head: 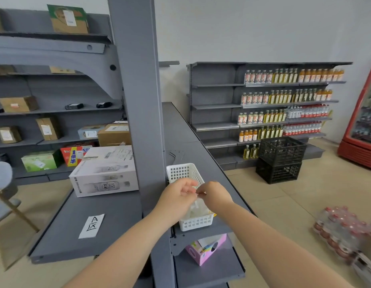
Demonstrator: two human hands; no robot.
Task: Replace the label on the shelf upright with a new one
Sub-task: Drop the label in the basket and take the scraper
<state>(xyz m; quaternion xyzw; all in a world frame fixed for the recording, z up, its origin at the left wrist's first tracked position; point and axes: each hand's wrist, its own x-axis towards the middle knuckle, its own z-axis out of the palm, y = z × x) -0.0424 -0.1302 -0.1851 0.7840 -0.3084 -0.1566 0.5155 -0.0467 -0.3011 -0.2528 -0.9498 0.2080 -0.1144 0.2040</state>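
Note:
The grey shelf upright (136,84) rises in the middle of the view, its face bare. A white label (91,225) with hand-drawn black marks lies flat on the grey shelf to its left. My left hand (177,197) and my right hand (214,195) meet over a white plastic basket (196,224) on the shelf right of the upright. Their fingertips pinch a small, thin, pale piece between them; it is blurred. Clear plastic bags lie in the basket under the hands.
A white carton (104,173) stands on the left shelf behind the label. A pink box (205,249) sits on the shelf below the basket. Black crates (281,160) stand on the floor at right, a bottle pack (340,231) at the far right.

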